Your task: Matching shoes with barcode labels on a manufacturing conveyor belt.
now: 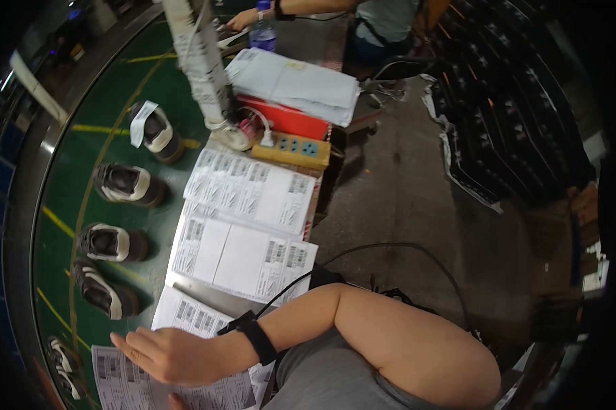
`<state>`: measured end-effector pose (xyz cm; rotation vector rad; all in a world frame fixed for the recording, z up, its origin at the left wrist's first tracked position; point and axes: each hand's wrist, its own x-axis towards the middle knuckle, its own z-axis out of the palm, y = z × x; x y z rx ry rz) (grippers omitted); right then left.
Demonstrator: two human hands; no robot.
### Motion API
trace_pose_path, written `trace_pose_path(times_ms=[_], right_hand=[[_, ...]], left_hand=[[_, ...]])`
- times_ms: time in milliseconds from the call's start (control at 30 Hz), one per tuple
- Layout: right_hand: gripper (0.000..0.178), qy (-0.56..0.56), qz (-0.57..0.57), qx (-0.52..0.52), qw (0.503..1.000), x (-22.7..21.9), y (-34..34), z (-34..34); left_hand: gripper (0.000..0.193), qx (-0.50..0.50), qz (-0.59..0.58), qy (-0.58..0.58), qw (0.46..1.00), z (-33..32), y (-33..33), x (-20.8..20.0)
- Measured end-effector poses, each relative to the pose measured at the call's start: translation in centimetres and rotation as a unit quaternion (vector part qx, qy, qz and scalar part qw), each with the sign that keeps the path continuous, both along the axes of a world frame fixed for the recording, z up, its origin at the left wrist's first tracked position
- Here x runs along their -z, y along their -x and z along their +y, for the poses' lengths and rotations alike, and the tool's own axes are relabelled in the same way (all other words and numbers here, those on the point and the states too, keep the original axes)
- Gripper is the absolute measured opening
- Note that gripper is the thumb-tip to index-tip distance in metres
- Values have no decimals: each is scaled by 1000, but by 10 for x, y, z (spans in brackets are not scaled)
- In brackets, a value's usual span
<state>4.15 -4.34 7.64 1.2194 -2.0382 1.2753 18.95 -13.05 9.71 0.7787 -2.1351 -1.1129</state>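
Observation:
My right hand point(168, 355) reaches leftward over a sheet of printed labels point(209, 398) at the lower left. Its back faces up and its fingers point left, loosely bent with one stretched out; nothing shows in them, though the palm side is hidden. A black band circles that wrist. A fingertip point(176, 402), apparently of my left hand, shows at the bottom edge over the same sheet; the rest is out of view. Beyond lie another label sheet point(185, 309), a partly used label sheet point(243, 256) and a further one point(250, 188).
Several dark shoes point(106, 244) stand on the green conveyor belt point(59, 263) at left; one carries a white paper. A white post point(195, 61), yellow power strip point(291, 149), red box point(294, 117), paper stack point(294, 85) and bottle point(263, 34) stand farther off. Another person's hand point(240, 20) is beyond.

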Motion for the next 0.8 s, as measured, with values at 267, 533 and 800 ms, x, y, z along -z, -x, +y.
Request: trace_pose_path(times_ms=[267,533,800], right_hand=[[63,48,-3,-33,998,-4,-3,-4],[16,133,-121,-187,966,-30,-18,8],[16,47,-165,-194,966,-31,38,53]], left_hand=[[43,6,20,28,999,19,18,-24],[57,-149,-166,265,938,-16,-12,-20],[69,-60,-167,-223,958,-138,-87,95]])
